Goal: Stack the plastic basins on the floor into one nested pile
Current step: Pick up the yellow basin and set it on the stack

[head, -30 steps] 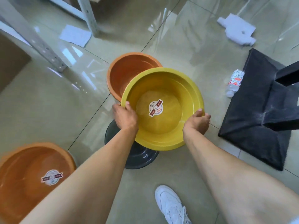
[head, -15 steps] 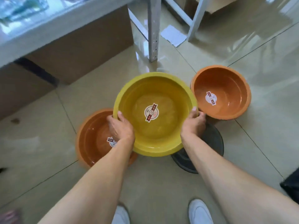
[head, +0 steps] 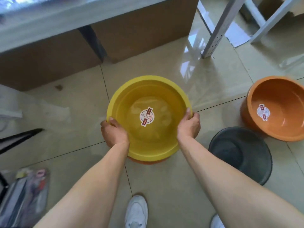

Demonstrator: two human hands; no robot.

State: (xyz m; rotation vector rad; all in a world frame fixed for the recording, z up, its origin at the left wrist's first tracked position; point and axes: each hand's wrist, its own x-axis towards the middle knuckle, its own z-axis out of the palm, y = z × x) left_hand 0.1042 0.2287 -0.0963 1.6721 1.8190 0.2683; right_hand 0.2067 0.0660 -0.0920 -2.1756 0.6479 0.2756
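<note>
A yellow basin (head: 130, 102) with a round sticker inside is at the centre, held by both hands at its rim. My left hand (head: 113, 134) grips the near-left rim and my right hand (head: 189, 125) grips the right rim. The yellow basin sits over an orange basin (head: 148, 161), of which only a sliver shows under its near edge. A second orange basin (head: 279, 99) stands on the floor at the right. A dark grey basin (head: 240, 153) lies upside down to the near right.
Cardboard boxes (head: 139, 35) stand under a shelf at the back. A metal rack leg (head: 213, 37) rises at the back right. A bag of small items (head: 26, 195) lies at the near left. My white shoes (head: 136, 213) are on the tiled floor below.
The yellow basin has been carried left, away from the grey basin, and now covers the orange basin that was visible to its left. The view swung left.
</note>
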